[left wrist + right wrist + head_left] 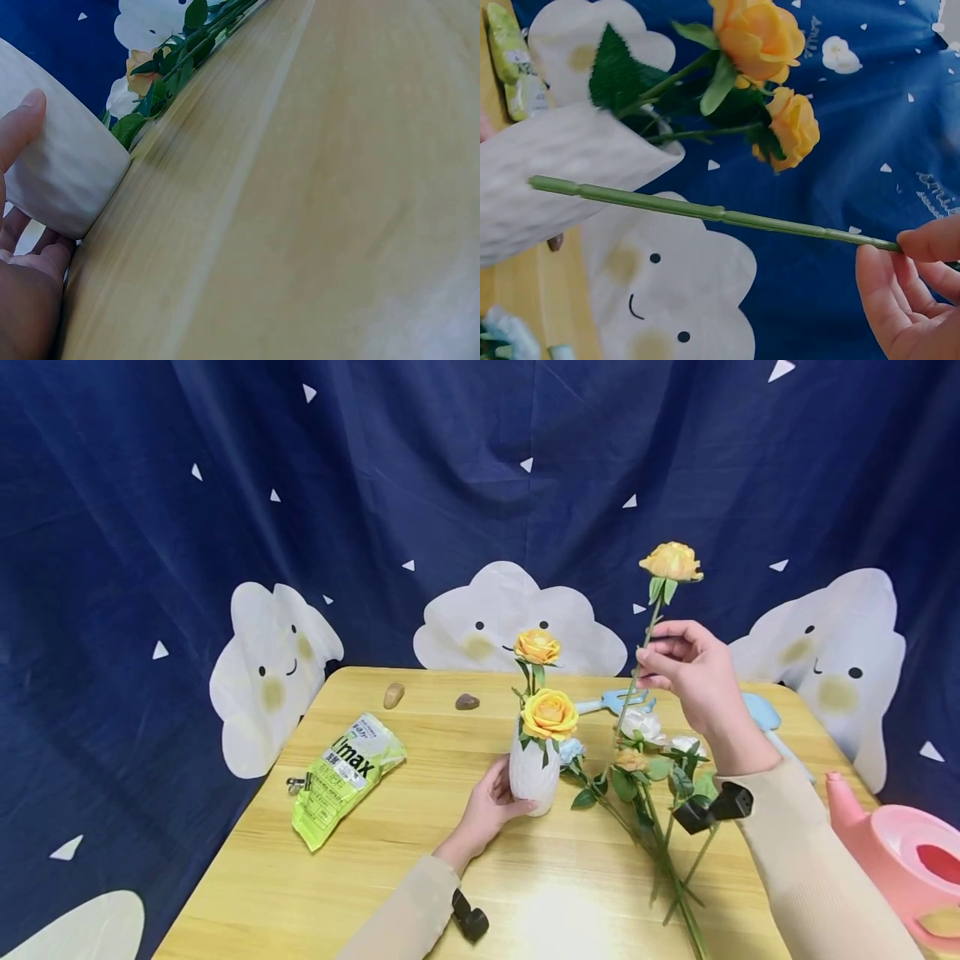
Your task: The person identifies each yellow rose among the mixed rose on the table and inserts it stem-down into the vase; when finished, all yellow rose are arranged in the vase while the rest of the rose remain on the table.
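Note:
My left hand [491, 810] grips the lower part of a white textured vase [534, 772], which stands upright on the table. In the left wrist view the thumb lies along the side of the vase [64, 157]. Two yellow roses [550, 714] stand in it, one higher than the other. Up to the right, my right hand [693, 672] pinches the green stem of another yellow flower [672, 562], its bloom raised upward. The right wrist view shows the bare lower stem [720, 214] between thumb and fingertips, its cut end overlapping the vase there.
Loose white, blue and yellow flowers [641, 727] lie right of the vase. Behind them is a blue hand fork [615, 702]. A pink watering can [892, 852] stands at the right edge. Leftward are a green bag [348, 777] and two stones [467, 702].

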